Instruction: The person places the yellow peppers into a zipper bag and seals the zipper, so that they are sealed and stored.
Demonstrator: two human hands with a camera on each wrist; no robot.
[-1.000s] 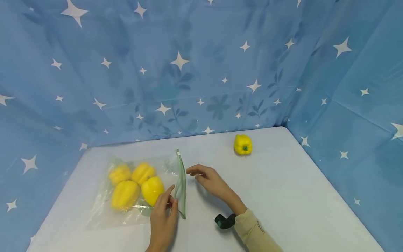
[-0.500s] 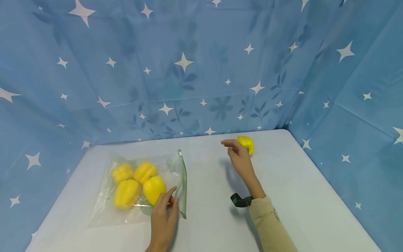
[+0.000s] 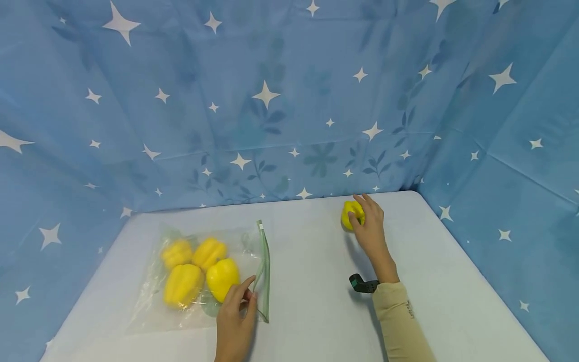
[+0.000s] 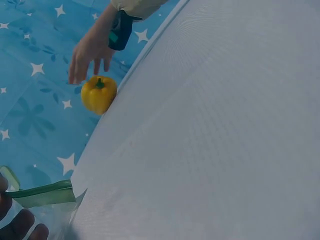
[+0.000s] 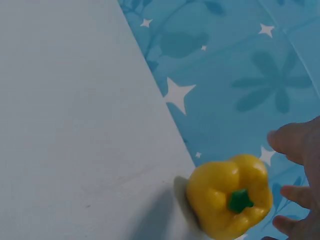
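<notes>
A clear zip-lock bag [image 3: 149, 306] with a green zip strip [image 3: 266, 266] lies flat at left in the head view. Several yellow bell peppers [image 3: 183, 285] are inside it. At the bag's mouth my left hand [image 3: 234, 322] pinches the edge; the left wrist view shows fingertips [image 4: 20, 224] on both sides of the strip. One loose yellow bell pepper [image 3: 347, 213], with a green stem [image 5: 240, 201], stands near the table's far edge. Over its right side reaches my right hand [image 3: 373, 234], fingers spread and apart from it in the right wrist view.
The white table [image 3: 312, 286] ends at the back against a blue star-patterned curtain [image 3: 289, 100], which also hangs along the right side. A dark wrist camera [image 3: 363, 284] is strapped on my right wrist, below the beige sleeve [image 3: 400, 317].
My right hand has moved from beside the bag's mouth, rightward and away from me, to the loose pepper. My left hand stays at the bag's edge.
</notes>
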